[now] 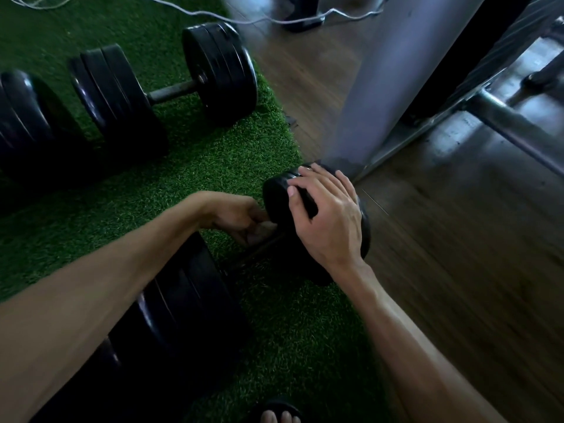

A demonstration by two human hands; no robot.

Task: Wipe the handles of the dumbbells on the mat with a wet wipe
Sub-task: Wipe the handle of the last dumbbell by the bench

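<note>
A black dumbbell (189,297) lies on the green turf mat (213,166), close to me. My left hand (241,219) reaches down between its plates and grips a pale wet wipe (259,232) against the dark handle (262,248). My right hand (326,218) rests on top of the dumbbell's far plate stack (276,196), fingers curled over its rim. A second dumbbell (164,87) lies further back on the mat with its bare handle (174,92) showing. Part of a third dumbbell (21,123) sits at the left edge.
Wooden floor (457,285) runs along the mat's right edge. A grey metal upright (387,80) and frame bars (503,120) of a gym machine stand just beyond my right hand. A white cable (274,21) trails across the top. My sandalled toes (279,415) show at the bottom.
</note>
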